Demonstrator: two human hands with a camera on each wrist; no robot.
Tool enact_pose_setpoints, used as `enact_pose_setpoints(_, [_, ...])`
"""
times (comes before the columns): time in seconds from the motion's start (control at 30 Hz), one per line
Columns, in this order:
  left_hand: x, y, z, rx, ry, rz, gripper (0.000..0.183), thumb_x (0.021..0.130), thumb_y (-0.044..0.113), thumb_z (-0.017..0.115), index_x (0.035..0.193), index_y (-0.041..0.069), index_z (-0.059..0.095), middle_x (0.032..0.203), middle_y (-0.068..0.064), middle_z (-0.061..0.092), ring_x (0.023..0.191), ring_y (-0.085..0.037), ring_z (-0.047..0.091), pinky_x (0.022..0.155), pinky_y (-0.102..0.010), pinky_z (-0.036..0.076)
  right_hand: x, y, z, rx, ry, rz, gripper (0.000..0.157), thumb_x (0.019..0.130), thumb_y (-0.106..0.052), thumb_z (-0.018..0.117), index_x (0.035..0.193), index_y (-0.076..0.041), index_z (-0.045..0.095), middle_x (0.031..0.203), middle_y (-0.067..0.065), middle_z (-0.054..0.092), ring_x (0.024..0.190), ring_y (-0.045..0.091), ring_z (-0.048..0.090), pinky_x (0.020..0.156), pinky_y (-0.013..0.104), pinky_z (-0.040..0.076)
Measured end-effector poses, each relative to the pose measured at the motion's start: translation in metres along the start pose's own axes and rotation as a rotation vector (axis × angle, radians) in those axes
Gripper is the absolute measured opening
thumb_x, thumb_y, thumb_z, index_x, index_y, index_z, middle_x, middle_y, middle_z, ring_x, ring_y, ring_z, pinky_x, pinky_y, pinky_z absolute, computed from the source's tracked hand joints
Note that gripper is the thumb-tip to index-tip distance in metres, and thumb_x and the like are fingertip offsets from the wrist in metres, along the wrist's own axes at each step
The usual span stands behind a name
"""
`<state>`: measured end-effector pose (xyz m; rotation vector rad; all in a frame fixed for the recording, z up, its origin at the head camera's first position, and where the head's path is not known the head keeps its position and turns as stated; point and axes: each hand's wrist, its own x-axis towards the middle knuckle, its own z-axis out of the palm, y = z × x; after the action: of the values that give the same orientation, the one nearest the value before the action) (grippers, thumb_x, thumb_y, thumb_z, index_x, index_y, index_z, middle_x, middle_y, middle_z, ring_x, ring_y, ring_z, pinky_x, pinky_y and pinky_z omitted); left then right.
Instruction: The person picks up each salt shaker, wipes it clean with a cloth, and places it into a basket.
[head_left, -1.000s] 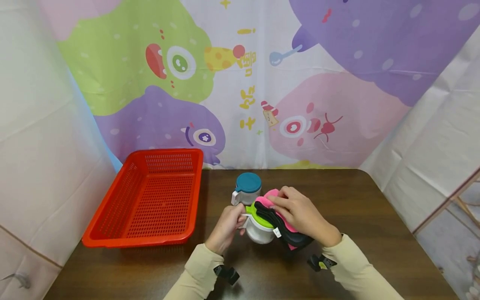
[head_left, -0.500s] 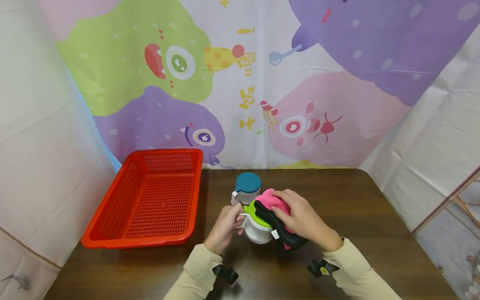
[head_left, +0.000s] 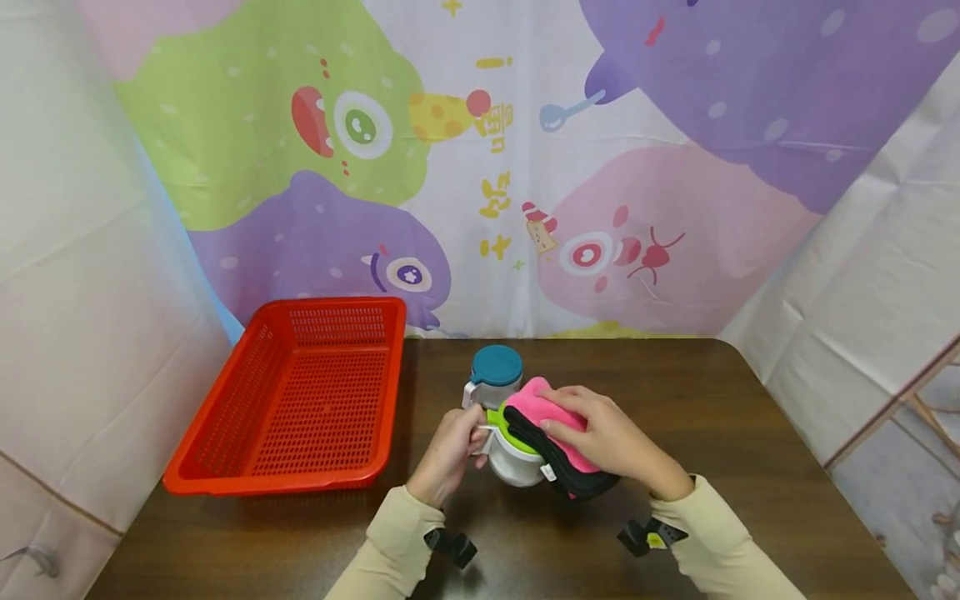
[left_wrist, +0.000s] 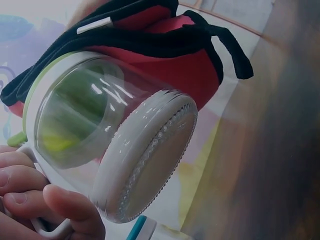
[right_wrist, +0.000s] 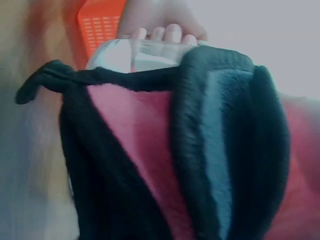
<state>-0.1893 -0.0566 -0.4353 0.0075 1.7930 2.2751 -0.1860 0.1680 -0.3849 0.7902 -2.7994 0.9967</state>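
While gripped by its white handle [head_left: 484,442] in the left hand [head_left: 452,443], shown tilted over the brown wood-grain table [head_left: 712,408]: clear handled jar [head_left: 516,469], with lime-green lid [head_left: 517,442] and whitish band at the ribbed base. Left fingers [left_wrist: 19,196] curled around the handle. Draped across the lid and down the side nearer the right hand [head_left: 611,433]: folded pink fleece cloth [head_left: 534,404], with black edging, small white tag [head_left: 548,472] and, in the left wrist view, black loop [left_wrist: 239,54] at one corner. Pinched between right thumb and fingers, against the lid; layers stacked side by side in the right wrist view. Just behind the jar, upright on the table: second handled jar [head_left: 498,393], with teal lid [head_left: 497,364]. To the left, well apart from the cloth: red perforated plastic basket [head_left: 277,485], lying with opening upward. On both forearms, cream sleeves [head_left: 396,533]; at both wrists, small black cameras [head_left: 459,550]. Beyond the far table edge: backdrop curtain [head_left: 487,292], printed with green, purple and pink cartoon monsters and a vertical line of yellow characters. To either side: pale fabric panels [head_left: 82,250], creased along horizontal and slanting folds.
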Motion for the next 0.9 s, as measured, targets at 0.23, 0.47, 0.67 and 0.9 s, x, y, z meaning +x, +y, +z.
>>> enact_pose_setpoints(0.23, [0.000, -0.001, -0.001, 0.024, -0.015, -0.007, 0.033, 0.086, 0.010, 0.038, 0.053, 0.014, 0.035, 0.049, 0.006, 0.031, 0.049, -0.013, 0.029, 0.046, -0.023, 0.036, -0.001, 0.001, -0.005, 0.014, -0.067, -0.022, 0.053, 0.087, -0.022, 0.070, 0.136, -0.009, 0.056, 0.116, 0.009, 0.064, 0.100, 0.019, 0.060, 0.080, 0.029, 0.054])
enact_pose_setpoints(0.47, [0.000, -0.001, -0.001, 0.048, -0.016, -0.008, 0.034, 0.086, 0.011, 0.039, 0.052, 0.014, 0.036, 0.048, 0.005, 0.032, 0.048, -0.014, 0.032, 0.046, -0.023, 0.036, -0.004, 0.004, -0.001, -0.019, -0.001, -0.057, 0.040, 0.085, -0.011, 0.070, 0.125, -0.006, 0.064, 0.107, 0.007, 0.066, 0.092, 0.017, 0.060, 0.081, 0.032, 0.054])
enact_pose_setpoints(0.67, [0.000, -0.003, 0.000, 0.053, -0.021, -0.002, 0.033, 0.085, 0.010, 0.039, 0.052, 0.013, 0.036, 0.048, 0.005, 0.032, 0.048, -0.014, 0.032, 0.045, -0.023, 0.036, -0.004, 0.004, 0.004, -0.129, 0.080, -0.100, 0.032, 0.085, -0.007, 0.069, 0.118, -0.005, 0.068, 0.102, 0.005, 0.066, 0.088, 0.018, 0.061, 0.081, 0.037, 0.055])
enact_pose_setpoints(0.9, [0.002, -0.003, -0.001, 0.035, -0.017, -0.019, 0.032, 0.087, 0.012, 0.038, 0.054, 0.013, 0.037, 0.050, 0.004, 0.032, 0.049, -0.015, 0.031, 0.046, -0.023, 0.037, -0.005, 0.005, 0.006, -0.239, 0.173, -0.178, 0.028, 0.084, -0.003, 0.068, 0.112, -0.006, 0.069, 0.099, 0.005, 0.067, 0.084, 0.018, 0.064, 0.078, 0.038, 0.056])
